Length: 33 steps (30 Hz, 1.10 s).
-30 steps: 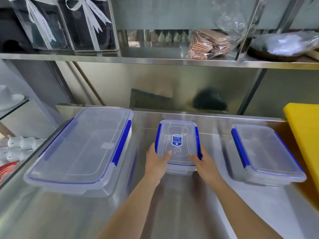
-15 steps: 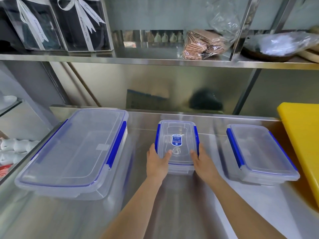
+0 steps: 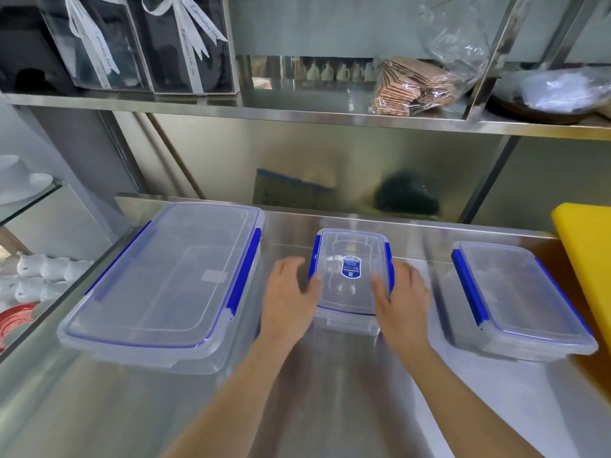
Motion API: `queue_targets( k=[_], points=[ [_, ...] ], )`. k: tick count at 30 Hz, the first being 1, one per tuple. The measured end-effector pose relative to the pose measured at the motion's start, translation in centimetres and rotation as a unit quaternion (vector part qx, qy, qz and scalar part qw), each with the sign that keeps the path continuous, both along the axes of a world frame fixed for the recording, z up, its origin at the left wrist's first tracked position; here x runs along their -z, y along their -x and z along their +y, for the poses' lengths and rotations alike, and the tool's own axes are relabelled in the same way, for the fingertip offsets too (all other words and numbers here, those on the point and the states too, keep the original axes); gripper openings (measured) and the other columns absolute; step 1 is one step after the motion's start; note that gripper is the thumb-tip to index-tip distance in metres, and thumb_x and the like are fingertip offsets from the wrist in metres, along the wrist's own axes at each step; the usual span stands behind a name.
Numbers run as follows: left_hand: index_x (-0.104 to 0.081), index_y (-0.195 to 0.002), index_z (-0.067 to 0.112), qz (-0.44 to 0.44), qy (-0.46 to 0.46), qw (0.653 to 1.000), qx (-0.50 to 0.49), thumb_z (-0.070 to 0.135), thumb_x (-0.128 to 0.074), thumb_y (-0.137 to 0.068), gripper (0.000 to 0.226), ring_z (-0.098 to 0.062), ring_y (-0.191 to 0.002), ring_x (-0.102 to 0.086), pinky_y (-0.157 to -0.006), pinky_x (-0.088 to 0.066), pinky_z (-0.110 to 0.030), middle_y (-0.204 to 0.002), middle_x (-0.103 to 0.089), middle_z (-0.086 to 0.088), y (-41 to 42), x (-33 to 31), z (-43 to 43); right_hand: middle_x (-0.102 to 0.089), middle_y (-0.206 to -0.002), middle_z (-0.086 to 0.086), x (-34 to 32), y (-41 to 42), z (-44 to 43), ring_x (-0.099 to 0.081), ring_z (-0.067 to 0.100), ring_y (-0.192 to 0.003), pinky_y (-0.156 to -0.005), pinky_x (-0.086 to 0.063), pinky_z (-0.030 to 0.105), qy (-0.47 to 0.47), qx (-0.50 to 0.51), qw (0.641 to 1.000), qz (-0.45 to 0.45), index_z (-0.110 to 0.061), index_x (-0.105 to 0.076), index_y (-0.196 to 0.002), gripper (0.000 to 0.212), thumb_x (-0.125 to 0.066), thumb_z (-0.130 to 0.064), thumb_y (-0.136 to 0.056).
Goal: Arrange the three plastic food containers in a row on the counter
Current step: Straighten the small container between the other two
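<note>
Three clear plastic containers with blue clips stand side by side on the steel counter. On the left is the large container, in the middle the small container with a blue label on its lid, and on the right the medium container. My left hand is just left of the small container, fingers spread, with only the thumb tip at the lid's edge. My right hand is on the small container's right side, thumb on the lid and fingers along the blue clip.
A yellow cutting board lies at the counter's right edge, close to the medium container. A steel shelf above holds ribboned gift boxes and bagged items. White cups and a red dish sit lower at the left.
The small container now sits a little farther back. My left hand has loosened and slid left off its side; my right hand stays on it.
</note>
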<state>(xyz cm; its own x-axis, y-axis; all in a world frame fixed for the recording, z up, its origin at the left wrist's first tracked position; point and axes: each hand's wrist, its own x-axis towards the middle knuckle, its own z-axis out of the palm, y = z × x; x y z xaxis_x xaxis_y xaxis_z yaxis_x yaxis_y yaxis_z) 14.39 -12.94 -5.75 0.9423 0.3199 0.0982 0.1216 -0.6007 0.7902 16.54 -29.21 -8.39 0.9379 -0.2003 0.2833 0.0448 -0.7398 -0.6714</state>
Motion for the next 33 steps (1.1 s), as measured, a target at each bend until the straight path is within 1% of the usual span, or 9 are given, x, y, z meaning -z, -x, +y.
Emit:
queue_targets(
  k=[4,6,9,12,15,18,24,30,33],
  points=[
    [-0.063,-0.110,0.008,-0.169,-0.122,0.969,-0.134,0.025,-0.054,-0.090,0.028,-0.034,-0.106,-0.057,-0.096,-0.034,-0.036,-0.112,-0.067,-0.013,1.7,-3.6,8.0,-0.052,-0.125,0.002,-1.1,1.8,6.5,-0.051,0.018,-0.110,-0.093,-0.044,0.029,-0.059,-0.144,0.988,-0.004,-0.016,-0.046,-0.124,0.037,-0.050,-0.033,-0.090],
    [-0.061,-0.113,0.004,-0.126,-0.171,0.948,-0.236,0.024,-0.059,-0.086,0.033,-0.041,-0.114,-0.050,-0.103,-0.026,-0.044,-0.116,-0.063,-0.022,2.4,-3.8,13.2,-0.049,-0.125,-0.005,-1.6,3.0,10.0,-0.053,0.012,-0.108,-0.088,-0.044,0.021,-0.147,-0.215,0.961,0.090,-0.021,-0.042,-0.130,0.046,-0.052,-0.039,-0.088],
    [-0.047,-0.128,0.001,0.049,-0.181,0.926,-0.328,0.039,-0.064,-0.082,0.062,-0.044,-0.131,-0.032,-0.107,-0.018,-0.057,-0.136,-0.044,-0.030,4.4,-2.5,19.7,-0.049,-0.118,-0.015,-1.7,4.8,14.4,-0.053,0.011,-0.114,-0.080,-0.038,0.008,-0.175,-0.289,0.923,0.184,-0.025,-0.033,-0.138,0.060,-0.053,-0.047,-0.086],
    [-0.035,-0.140,0.011,0.150,-0.112,0.928,-0.322,0.057,-0.056,-0.081,0.078,-0.043,-0.135,-0.029,-0.108,-0.020,-0.059,-0.145,-0.036,-0.027,6.8,-0.6,23.3,-0.037,-0.149,-0.001,-1.6,6.2,17.7,-0.036,0.020,-0.135,-0.102,-0.032,0.029,-0.153,-0.318,0.903,0.244,-0.021,-0.008,-0.147,0.079,-0.049,-0.051,-0.086],
    [-0.037,-0.140,0.014,0.104,0.020,0.959,-0.262,0.053,-0.055,-0.084,0.071,-0.037,-0.131,-0.041,-0.107,-0.032,-0.049,-0.142,-0.044,-0.022,7.4,0.8,24.0,-0.028,-0.154,0.007,-1.9,6.7,19.3,-0.033,0.026,-0.137,-0.108,-0.028,0.035,-0.137,-0.312,0.902,0.264,-0.020,0.006,-0.146,0.083,-0.045,-0.049,-0.088],
    [-0.043,-0.137,0.014,0.066,0.069,0.958,-0.272,0.049,-0.058,-0.084,0.065,-0.034,-0.122,-0.047,-0.103,-0.038,-0.047,-0.135,-0.048,-0.017,7.4,0.7,23.4,-0.030,-0.153,0.003,-2.3,7.0,19.1,-0.035,0.025,-0.135,-0.109,-0.030,0.036,-0.146,-0.311,0.904,0.254,-0.022,0.005,-0.147,0.080,-0.045,-0.047,-0.089],
    [-0.043,-0.137,0.021,0.076,0.051,0.953,-0.287,0.056,-0.054,-0.082,0.066,-0.037,-0.117,-0.051,-0.099,-0.039,-0.048,-0.133,-0.047,-0.014,7.7,0.8,23.0,-0.028,-0.153,-0.003,-2.1,7.2,18.4,-0.035,0.021,-0.136,-0.105,-0.030,0.033,-0.149,-0.315,0.902,0.254,-0.026,0.006,-0.146,0.081,-0.044,-0.052,-0.088],
    [-0.039,-0.139,0.021,0.106,0.019,0.954,-0.281,0.059,-0.048,-0.084,0.067,-0.041,-0.118,-0.050,-0.102,-0.037,-0.050,-0.136,-0.043,-0.017,7.7,0.4,22.8,-0.027,-0.153,-0.006,-2.3,7.1,18.1,-0.036,0.017,-0.134,-0.088,-0.029,0.022,-0.157,-0.320,0.894,0.271,-0.030,0.009,-0.145,0.082,-0.042,-0.057,-0.086],
    [-0.041,-0.138,0.014,0.109,-0.046,0.954,-0.274,0.058,-0.045,-0.086,0.068,-0.041,-0.127,-0.041,-0.107,-0.032,-0.052,-0.140,-0.042,-0.020,8.0,-0.3,22.8,-0.027,-0.152,-0.008,-3.3,7.4,17.0,-0.035,0.014,-0.133,-0.090,-0.030,0.022,-0.165,-0.322,0.897,0.255,-0.033,-0.003,-0.145,0.079,-0.047,-0.058,-0.084]
  ],
)
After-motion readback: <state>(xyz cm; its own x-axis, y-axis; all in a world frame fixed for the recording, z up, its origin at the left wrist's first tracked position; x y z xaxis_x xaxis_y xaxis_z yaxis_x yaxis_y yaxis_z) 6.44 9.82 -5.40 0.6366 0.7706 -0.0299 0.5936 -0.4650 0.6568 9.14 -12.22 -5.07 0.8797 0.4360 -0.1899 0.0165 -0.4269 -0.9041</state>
